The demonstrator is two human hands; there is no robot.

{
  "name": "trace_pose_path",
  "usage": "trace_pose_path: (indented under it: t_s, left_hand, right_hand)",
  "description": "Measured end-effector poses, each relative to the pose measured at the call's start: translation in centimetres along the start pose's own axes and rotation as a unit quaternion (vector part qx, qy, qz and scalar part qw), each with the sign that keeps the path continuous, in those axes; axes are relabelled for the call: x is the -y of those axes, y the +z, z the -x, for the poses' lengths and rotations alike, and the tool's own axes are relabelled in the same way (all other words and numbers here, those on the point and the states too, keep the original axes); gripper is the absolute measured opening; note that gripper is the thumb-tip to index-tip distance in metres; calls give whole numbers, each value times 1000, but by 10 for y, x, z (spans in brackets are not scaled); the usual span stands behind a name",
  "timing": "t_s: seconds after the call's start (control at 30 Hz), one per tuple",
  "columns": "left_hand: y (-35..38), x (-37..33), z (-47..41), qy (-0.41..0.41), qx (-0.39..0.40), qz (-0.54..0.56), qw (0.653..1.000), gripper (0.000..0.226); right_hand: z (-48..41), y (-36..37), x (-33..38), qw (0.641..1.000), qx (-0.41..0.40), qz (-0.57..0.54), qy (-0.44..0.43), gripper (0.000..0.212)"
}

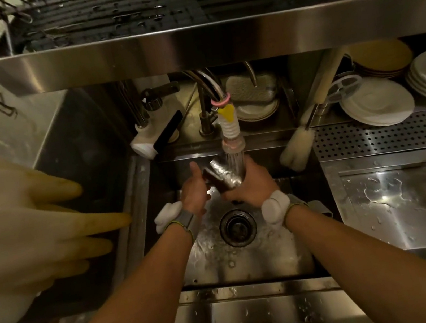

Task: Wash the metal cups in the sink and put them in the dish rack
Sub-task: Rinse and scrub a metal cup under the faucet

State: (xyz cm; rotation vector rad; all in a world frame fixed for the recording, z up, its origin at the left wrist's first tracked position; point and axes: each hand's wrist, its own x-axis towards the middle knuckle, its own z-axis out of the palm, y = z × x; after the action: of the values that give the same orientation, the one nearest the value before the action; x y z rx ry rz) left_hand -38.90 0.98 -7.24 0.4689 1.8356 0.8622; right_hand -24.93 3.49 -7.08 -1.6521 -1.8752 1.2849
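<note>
A shiny metal cup (222, 174) lies tilted on its side over the sink (248, 253), right under the faucet nozzle (232, 141) where water runs. My right hand (251, 184) grips the cup from below and the right. My left hand (194, 189) holds its open end, thumb raised. The dish rack (182, 7) spans the top of the view above a steel shelf, wet and dark, with no cups visible in it.
Rubber gloves (36, 231) hang at the left. A bottle brush (299, 147) leans at the sink's back right. Stacked white plates (381, 104) sit on the perforated shelf at right. A sponge (250, 88) lies behind the faucet. The drain (237, 227) is in the sink's middle.
</note>
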Motion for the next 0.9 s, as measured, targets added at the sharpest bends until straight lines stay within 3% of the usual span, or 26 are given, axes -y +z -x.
trace_pose_path:
  t_s: [0.1, 0.2, 0.33, 0.43, 0.6, 0.7, 0.8, 0.9]
  left_hand:
    - [2, -2, 0, -2, -2, 1, 1000, 78]
    - [2, 0, 1, -8, 11, -3, 1000, 78]
    - [3, -1, 5, -17, 65, 13, 998, 77]
    - [11, -6, 9, 5, 108, 38, 993, 71]
    - [18, -7, 11, -2, 116, 87, 989, 59]
    - [18, -11, 13, 3, 116, 97, 989, 59]
    - [21, -19, 22, 25, 138, 90, 986, 57]
    - [22, -21, 25, 37, 152, 97, 983, 63]
  right_hand:
    - [5, -8, -7, 999, 30, 30, 3, 91]
    - [4, -21, -14, 998, -16, 8, 64, 94]
    - [0, -16, -1, 997, -28, -30, 67, 94]
    - [1, -9, 10, 994, -9, -86, 67, 81]
    - [-5, -6, 8, 979, 2, -167, 118, 54]
    - [-12, -8, 3, 972, 3, -194, 133, 60]
    - [-10, -13, -3, 960, -9, -217, 177, 82]
    - [-2, -15, -1, 954, -4, -249, 166, 61]
